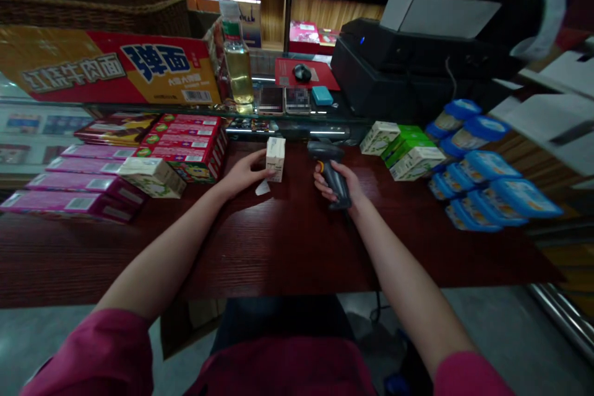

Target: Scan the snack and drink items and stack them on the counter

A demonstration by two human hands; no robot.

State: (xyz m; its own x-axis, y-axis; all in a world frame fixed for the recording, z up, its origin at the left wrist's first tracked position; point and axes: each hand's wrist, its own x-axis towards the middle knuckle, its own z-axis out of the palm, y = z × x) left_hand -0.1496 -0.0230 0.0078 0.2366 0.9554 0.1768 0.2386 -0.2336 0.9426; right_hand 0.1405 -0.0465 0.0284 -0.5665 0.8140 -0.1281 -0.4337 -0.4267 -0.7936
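My left hand [249, 172] is closed around the left side of a small cream-coloured carton [275, 159] that stands upright on the dark wooden counter [288, 241]. A small white slip of paper [262, 187] lies beneath those fingers. My right hand [341, 184] grips the handle of a dark barcode scanner [335, 176], its head pointing left toward the carton. The scanner's cable runs down behind my forearm. Right of the scanner, cream cartons [416, 163] flank a bright green one [404, 141].
Purple boxes [83, 189], red boxes [185, 145] and another cream carton [153, 176] sit at left. Blue-lidded tubs [492, 182] are stacked at right. Behind stand a noodle carton [130, 68], a bottle of yellow liquid [238, 68], a mouse [302, 72] and black machines [394, 68].
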